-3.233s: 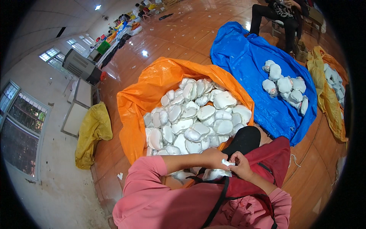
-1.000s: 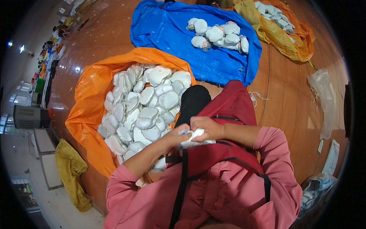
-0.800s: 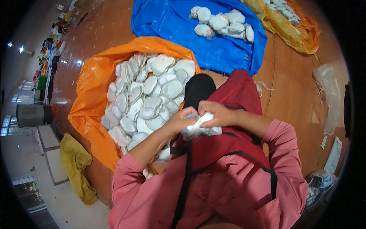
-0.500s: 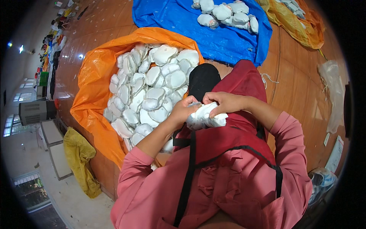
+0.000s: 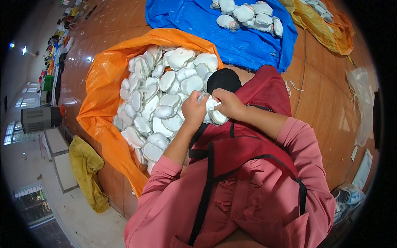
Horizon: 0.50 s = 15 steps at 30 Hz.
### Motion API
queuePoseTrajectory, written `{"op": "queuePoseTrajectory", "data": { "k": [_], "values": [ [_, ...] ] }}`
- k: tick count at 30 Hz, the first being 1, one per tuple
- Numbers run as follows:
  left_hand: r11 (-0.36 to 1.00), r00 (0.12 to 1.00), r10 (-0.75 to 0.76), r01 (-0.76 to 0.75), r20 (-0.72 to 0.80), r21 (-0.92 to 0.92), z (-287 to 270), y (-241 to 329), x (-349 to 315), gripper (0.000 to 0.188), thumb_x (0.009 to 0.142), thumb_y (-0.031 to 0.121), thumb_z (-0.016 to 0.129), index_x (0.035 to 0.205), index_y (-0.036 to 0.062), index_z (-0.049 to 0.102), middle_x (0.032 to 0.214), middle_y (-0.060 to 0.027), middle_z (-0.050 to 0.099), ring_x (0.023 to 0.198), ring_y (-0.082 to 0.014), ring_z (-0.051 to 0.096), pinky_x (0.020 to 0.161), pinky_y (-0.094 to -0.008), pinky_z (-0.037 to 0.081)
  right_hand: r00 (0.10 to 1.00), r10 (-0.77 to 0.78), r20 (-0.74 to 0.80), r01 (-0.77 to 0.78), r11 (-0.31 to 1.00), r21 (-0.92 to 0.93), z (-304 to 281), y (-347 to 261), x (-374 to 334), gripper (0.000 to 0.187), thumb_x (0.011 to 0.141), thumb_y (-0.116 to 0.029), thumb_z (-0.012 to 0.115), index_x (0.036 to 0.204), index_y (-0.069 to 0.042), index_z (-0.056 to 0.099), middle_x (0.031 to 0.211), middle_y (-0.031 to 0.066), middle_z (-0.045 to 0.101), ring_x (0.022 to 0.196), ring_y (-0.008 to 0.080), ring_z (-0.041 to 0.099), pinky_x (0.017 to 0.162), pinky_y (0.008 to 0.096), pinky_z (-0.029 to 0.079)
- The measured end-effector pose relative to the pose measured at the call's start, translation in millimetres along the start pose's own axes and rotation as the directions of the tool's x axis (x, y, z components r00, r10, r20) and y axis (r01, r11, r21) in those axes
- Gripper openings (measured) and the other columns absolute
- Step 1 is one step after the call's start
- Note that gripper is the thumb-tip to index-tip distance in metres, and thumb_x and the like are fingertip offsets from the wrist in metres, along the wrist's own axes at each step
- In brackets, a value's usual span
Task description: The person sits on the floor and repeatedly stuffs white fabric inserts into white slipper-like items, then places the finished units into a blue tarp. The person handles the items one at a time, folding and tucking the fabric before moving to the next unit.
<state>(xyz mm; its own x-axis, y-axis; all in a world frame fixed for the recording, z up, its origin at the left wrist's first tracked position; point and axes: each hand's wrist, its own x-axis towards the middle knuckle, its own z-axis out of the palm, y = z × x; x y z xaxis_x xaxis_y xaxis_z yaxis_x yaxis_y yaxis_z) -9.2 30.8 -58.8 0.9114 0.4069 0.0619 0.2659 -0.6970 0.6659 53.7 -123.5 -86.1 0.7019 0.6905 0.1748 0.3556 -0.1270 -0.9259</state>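
- A white bundle of rounded pads sits between the two hands, above the person's lap, just on the near side of the black-covered knee.
- Its stacked edges face the person; the long axis seems to run from the fingers back toward the body, though the hands hide the far end, so this is not certain.
- The bundle lies to the right of the left hand and to the left of the right hand; neither hand is nearer, as both touch it.
- The left grip is closed, thumb and fingers pinched on the bundle's upper left edge, where something clear like thin plastic shows.
- The right grip is clamped on the upper right edge, fingertips close to the left hand's but apart from them.
- Left of the hands, a heap of white pads fills an orange sack.
- Beyond it lies a blue sheet carrying a cluster of white packs.
- A red apron covers the lap.
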Motion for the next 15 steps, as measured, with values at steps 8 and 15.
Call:
{"op": "queuePoseTrajectory", "data": {
  "k": [8,15],
  "values": [
    [0.98,0.99,0.141,-0.141,0.012,0.143,-5.8,-8.1,-0.5,0.029,0.082,0.032,0.067,0.085,0.0046,0.06,0.073,-0.0189,0.065,0.069,-0.0388,0.062,0.063,-0.0469,0.047,0.906,0.212,0.367,-0.324,0.904,0.278,-32.2,4.2,8.6,0.028,0.079,-0.018,0.077,0.09,-0.009,0.053,0.077,-0.0046,0.047,0.073,0.0047,0.044,0.061,0.0237,0.038],
    [0.934,0.933,0.348,-0.354,0.092,0.051,-9.9,0.2,2.5,0.024,0.08,0.026,0.069,0.084,0.0048,0.059,0.072,-0.0169,0.064,0.07,-0.0371,0.062,0.063,-0.0453,0.047,0.829,0.122,0.546,0.009,0.973,-0.232,-49.3,-8.3,24.9,0.041,0.086,-0.043,0.065,0.091,-0.004,0.054,0.073,0.0135,0.057,0.068,0.0267,0.056,0.061,0.0379,0.044]
  ]
}}
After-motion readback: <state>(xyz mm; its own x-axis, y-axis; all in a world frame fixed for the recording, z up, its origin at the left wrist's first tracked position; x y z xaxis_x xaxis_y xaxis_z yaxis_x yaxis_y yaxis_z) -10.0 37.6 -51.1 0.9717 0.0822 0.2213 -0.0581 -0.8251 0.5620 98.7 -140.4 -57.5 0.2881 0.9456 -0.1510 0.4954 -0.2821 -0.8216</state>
